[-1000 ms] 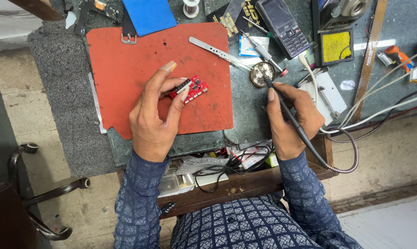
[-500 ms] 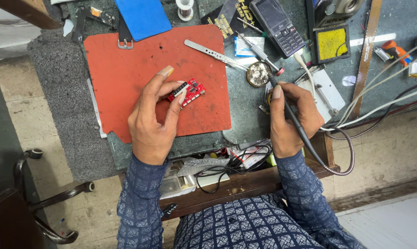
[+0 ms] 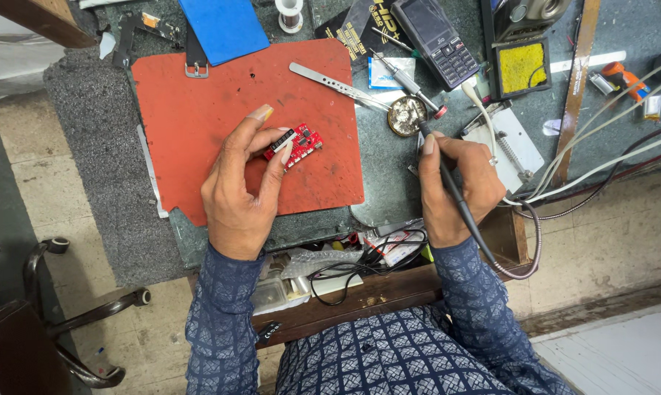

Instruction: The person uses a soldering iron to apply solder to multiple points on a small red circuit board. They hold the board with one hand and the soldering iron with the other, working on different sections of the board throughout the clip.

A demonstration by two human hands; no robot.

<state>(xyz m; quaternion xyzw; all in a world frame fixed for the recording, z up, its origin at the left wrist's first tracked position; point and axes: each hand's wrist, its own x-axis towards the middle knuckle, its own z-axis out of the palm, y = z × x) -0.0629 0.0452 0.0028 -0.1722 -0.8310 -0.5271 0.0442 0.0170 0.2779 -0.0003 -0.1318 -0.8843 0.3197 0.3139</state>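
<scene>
The orange work mat [image 3: 198, 110] is lying on the counter [image 3: 623, 44] as before. The left hand [image 3: 239, 190] is still pinching the small red circuit board [image 3: 299, 144] over the mat's right half. The right hand [image 3: 458, 183] is gripping the soldering iron [image 3: 447, 183], its tip now reaching toward the round brass tin [image 3: 407, 115] instead of hanging back. Far of the tin, a dark keypad phone [image 3: 436, 40], tweezers [image 3: 330, 82] and a yellow sponge [image 3: 522, 67] are lying among cables.

Bare red mat [image 3: 198, 110] lies open left of the circuit board [image 3: 297, 144]; tweezers [image 3: 330, 82] and phone [image 3: 434, 40] crowd beyond
</scene>
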